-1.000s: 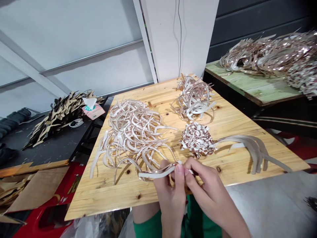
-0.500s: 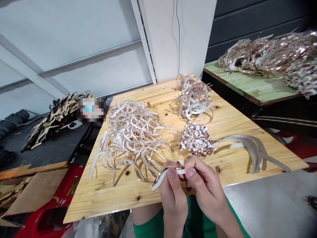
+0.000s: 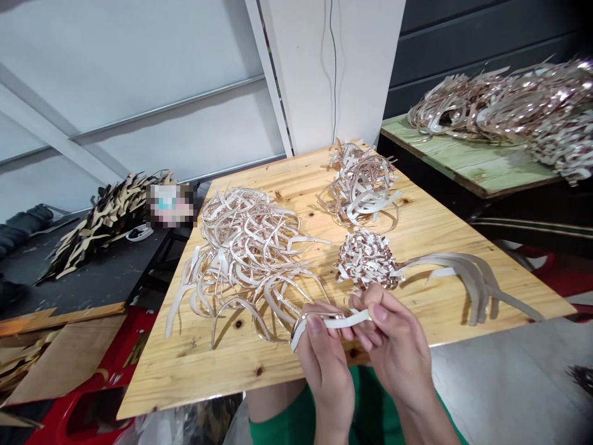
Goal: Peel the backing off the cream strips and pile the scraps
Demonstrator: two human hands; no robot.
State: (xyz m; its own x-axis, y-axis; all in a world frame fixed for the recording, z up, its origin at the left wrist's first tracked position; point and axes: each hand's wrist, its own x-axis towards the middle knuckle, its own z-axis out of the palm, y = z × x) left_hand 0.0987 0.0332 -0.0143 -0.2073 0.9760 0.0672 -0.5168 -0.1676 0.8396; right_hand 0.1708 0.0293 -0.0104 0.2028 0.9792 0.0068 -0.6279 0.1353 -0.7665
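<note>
Pale grey wall panels (image 3: 162, 55) and a white column (image 3: 338, 80) with a thin dark cable (image 3: 333, 68) rise behind the smooth, knotted wooden table (image 3: 199, 377) in front of me. Over its near edge my left hand (image 3: 327, 361) pinches a narrow, flexible strip (image 3: 349, 319), matte off-white with shiny rose-copper showing along it, and my right hand (image 3: 398, 340) grips its right end between thumb and fingers; the other end curls down past my left thumb. To the left spreads a springy heap of curved strips (image 3: 252, 241), pale and glossy copper, looping over one another. Farther back lies a tighter tangle (image 3: 364, 185), and just beyond my right hand sits a rounded, bristly cluster (image 3: 368, 259) of short white and copper bits, with long, flat, greyish bands (image 3: 479, 284) arching out to its right. On the green-topped side table (image 3: 472, 164) rests a thick, glinting bundle (image 3: 500, 105) of similar strips. At left, a dark table (image 3: 115, 259) carries a ragged tan-and-black pile (image 3: 99, 219). Below that, crumpled tan pieces (image 3: 21, 358) lie by the brown flap of a cardboard box (image 3: 69, 352), near red plastic (image 3: 50, 426). Under my table, a clear plastic bag (image 3: 155, 426) shows, its contents too obscured to tell.
</note>
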